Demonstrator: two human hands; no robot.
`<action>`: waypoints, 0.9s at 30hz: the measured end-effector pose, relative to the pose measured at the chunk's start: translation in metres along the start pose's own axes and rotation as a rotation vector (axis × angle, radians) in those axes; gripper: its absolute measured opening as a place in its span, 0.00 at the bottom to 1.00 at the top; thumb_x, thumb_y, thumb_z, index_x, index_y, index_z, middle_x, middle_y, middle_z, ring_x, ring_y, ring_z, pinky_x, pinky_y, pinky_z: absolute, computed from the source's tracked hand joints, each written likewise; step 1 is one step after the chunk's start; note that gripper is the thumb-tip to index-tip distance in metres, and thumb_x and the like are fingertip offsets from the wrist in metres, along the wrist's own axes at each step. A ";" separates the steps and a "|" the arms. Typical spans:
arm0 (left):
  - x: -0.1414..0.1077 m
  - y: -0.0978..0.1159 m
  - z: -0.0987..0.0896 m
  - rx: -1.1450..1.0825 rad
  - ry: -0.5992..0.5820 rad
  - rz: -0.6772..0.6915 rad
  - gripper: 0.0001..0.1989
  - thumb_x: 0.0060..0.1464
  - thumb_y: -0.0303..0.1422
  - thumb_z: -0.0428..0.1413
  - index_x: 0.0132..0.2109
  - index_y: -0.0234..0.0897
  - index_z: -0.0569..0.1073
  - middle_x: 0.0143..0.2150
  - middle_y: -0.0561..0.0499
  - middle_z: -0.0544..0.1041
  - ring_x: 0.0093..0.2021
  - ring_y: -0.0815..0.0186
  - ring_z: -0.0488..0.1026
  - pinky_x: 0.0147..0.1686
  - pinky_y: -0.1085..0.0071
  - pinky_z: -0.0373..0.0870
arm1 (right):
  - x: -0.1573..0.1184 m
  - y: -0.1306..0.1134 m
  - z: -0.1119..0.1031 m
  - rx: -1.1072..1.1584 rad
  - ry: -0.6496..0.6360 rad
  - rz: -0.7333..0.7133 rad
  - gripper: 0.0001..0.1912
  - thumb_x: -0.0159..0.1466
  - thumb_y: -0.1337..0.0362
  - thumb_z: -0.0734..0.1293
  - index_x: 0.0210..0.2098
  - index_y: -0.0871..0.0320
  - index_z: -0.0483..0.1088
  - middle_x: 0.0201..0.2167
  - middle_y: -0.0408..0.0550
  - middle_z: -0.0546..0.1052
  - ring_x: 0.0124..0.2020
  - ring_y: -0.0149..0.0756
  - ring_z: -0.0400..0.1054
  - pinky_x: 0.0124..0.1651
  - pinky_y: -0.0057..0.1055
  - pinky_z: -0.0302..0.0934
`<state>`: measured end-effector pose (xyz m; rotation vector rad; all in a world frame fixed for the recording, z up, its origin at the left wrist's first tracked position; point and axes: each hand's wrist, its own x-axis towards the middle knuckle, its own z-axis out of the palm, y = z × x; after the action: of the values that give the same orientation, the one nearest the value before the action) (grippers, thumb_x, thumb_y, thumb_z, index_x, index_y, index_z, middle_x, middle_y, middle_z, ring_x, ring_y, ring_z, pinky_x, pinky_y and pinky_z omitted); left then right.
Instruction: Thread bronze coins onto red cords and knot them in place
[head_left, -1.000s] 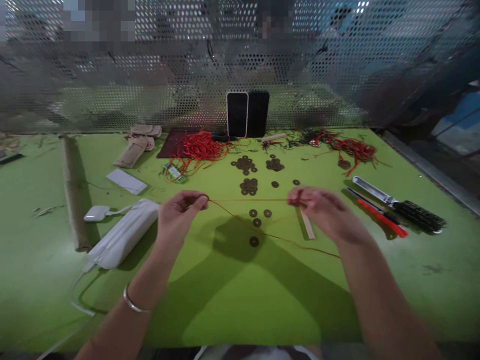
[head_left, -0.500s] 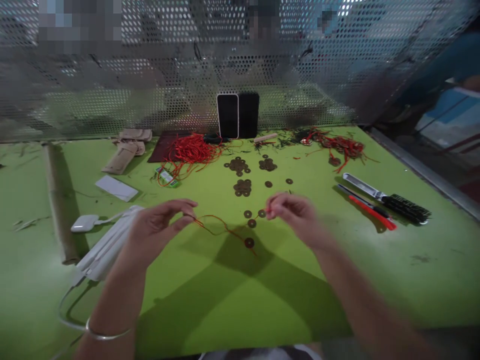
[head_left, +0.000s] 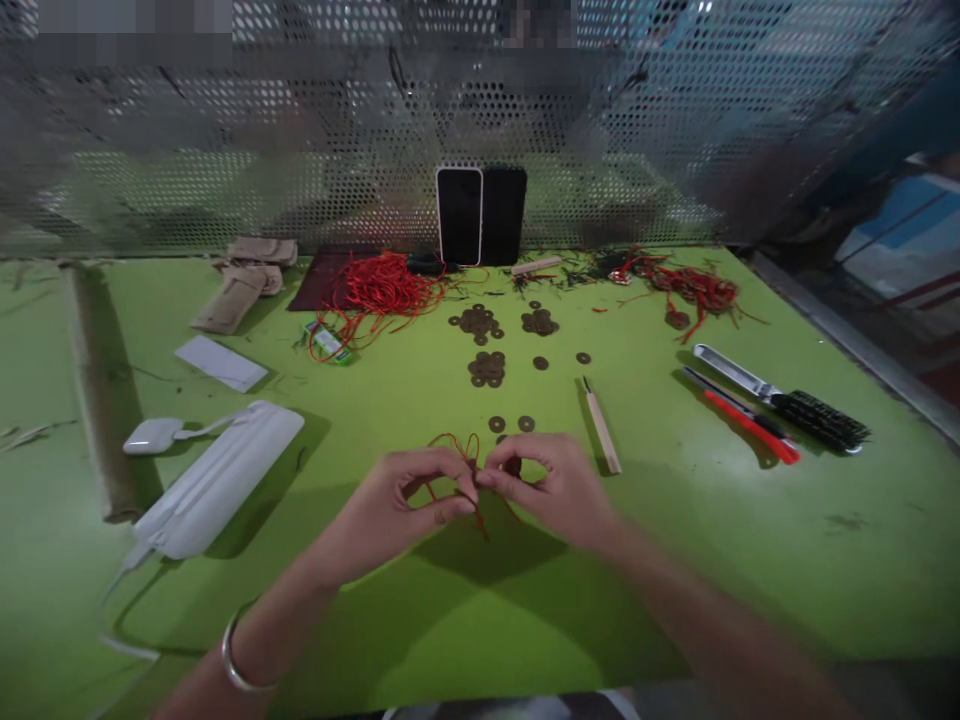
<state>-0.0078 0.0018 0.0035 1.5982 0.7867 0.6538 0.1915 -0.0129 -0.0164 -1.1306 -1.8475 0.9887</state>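
My left hand [head_left: 409, 495] and my right hand [head_left: 559, 485] meet fingertip to fingertip above the front middle of the table. Both are closed in a pinch on a thin red cord [head_left: 451, 437], whose loops rise behind the fingers while loose ends hang below. A dark round coin, partly covered, shows by my right fingers; whether it is on the cord I cannot tell. Just beyond the hands lie two holed coins, a left coin [head_left: 496, 424] and a right coin [head_left: 526, 424]. Right of them rests a wooden-handled awl-like tool [head_left: 602, 432].
Piles of holed coins [head_left: 487, 369] lie mid-table, with a red cord bundle [head_left: 386, 285] behind. A white power strip [head_left: 225, 490] is at left. A hairbrush [head_left: 780, 398] and a red cutter [head_left: 750, 425] lie right. Two phones [head_left: 460, 215] lean on the perforated metal screen [head_left: 300, 170].
My hands have come together from wide apart, the left moving right and the right moving left. The cord stretched between them is now bunched at the fingertips. The wooden-handled tool is uncovered.
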 end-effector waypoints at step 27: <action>-0.004 -0.003 -0.009 -0.237 0.001 0.079 0.07 0.53 0.23 0.58 0.37 0.38 0.75 0.33 0.50 0.74 0.37 0.69 0.71 0.42 0.71 0.70 | -0.013 0.018 -0.014 -0.455 -0.412 0.190 0.04 0.63 0.67 0.65 0.39 0.57 0.66 0.40 0.45 0.72 0.30 0.29 0.67 0.30 0.29 0.64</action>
<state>-0.0176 0.0042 0.0025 1.4172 0.6242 0.7748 0.2140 -0.0160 -0.0293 -1.4747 -2.4157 0.9888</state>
